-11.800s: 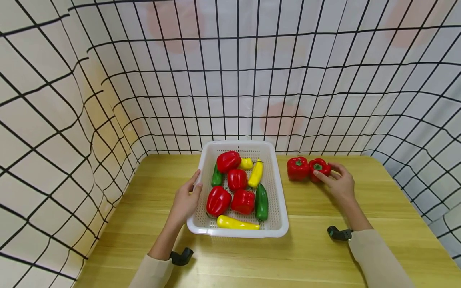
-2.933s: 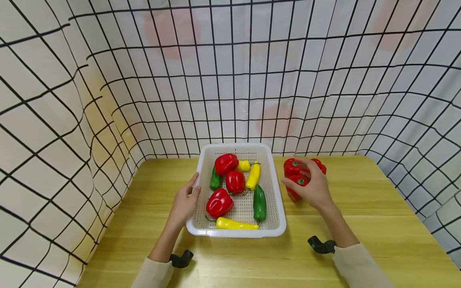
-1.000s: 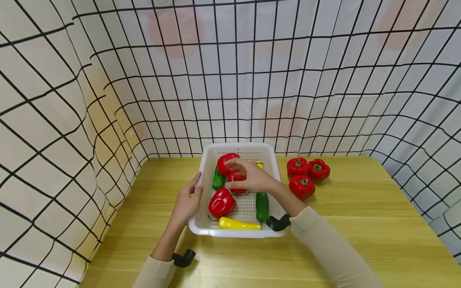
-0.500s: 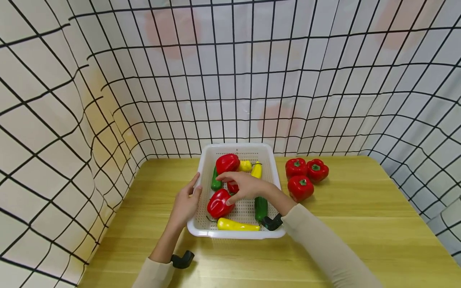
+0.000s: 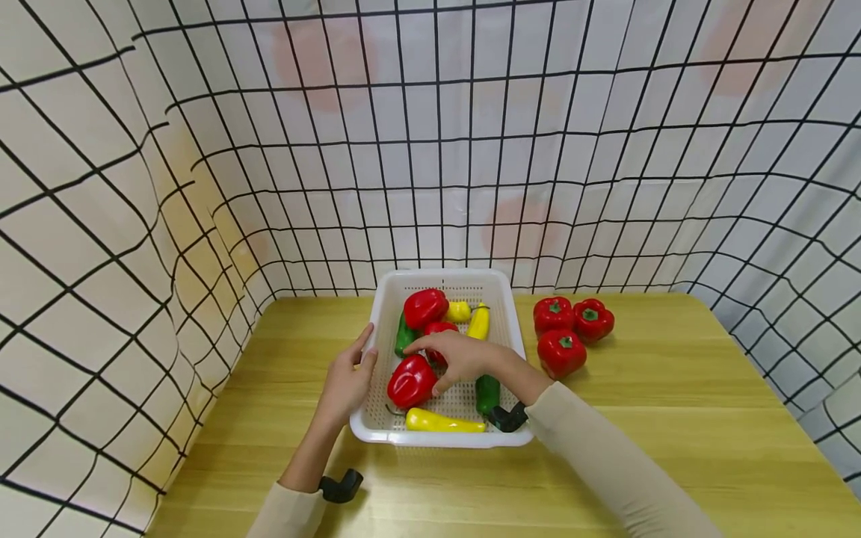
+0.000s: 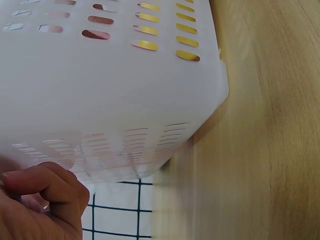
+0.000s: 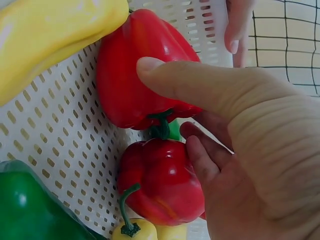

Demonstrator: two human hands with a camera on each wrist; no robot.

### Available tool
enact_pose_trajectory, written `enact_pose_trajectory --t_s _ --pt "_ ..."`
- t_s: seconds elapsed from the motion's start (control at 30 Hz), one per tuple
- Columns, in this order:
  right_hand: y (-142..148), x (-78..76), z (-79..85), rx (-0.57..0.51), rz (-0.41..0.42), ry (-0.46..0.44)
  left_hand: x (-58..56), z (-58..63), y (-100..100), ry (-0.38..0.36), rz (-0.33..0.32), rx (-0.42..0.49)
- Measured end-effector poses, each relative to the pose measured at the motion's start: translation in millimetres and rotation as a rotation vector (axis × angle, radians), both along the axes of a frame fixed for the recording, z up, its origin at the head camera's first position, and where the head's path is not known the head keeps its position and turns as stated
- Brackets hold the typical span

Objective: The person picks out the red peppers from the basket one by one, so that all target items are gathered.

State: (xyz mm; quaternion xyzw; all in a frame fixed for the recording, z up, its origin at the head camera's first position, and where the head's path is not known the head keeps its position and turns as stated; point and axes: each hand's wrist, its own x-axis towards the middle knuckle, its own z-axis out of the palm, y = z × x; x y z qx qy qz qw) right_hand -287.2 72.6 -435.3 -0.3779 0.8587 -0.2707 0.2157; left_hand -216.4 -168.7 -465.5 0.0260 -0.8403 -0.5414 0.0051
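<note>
A white perforated plastic basket point(image 5: 374, 431) holds three red bell peppers, green peppers and long yellow peppers. My left hand point(image 5: 348, 377) grips its left rim; in the left wrist view the fingers point(image 6: 52, 187) bend against the outer wall. My right hand point(image 5: 460, 357) reaches inside, thumb and fingers spread round the near-left red bell pepper point(image 5: 412, 381), which rests in the basket. In the right wrist view the thumb lies across that bell pepper point(image 7: 135, 75), and fingers reach in beside a second red bell pepper point(image 7: 160, 185), partly hidden from the head view.
Three red bell peppers point(image 5: 561, 353) stand grouped on the wooden table point(image 5: 646, 448), right of the basket. A yellow pepper point(image 5: 444, 421) lies along the basket's front, a green pepper point(image 5: 487, 394) at its right. A black-gridded white curtain point(image 5: 464, 164) surrounds the table.
Two red bell peppers have joined the one left on the table since the oldest frames' layout. My right hand has moved from them into the basket, then down onto the near-left bell pepper. Left hand stays.
</note>
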Motion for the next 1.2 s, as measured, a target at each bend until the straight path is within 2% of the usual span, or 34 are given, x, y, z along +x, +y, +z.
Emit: enact_pose_trajectory --t_s 0.17,0.47,0.7,0.9,1.2 --pt "-1 0.7 0.8 -0.022 0.002 -0.001 0.5 0.5 -1 0.005 0.004 -0.007" --pt "1 -0.9 6.0 -0.183 -0.028 -0.058 -1.2 1.1 -2 0.01 0.005 -0.009" --pt "5 0.6 15.6 -0.264 -0.114 -0.025 -1.1 1.2 0 0.01 0.002 0.007" --pt "10 2.5 17.3 -0.278 -0.173 -0.015 0.5 0.4 2 0.013 0.009 -0.007" --pt "18 6.4 30.5 -0.336 -0.218 0.021 1.1 1.2 2 0.02 0.013 -0.001"
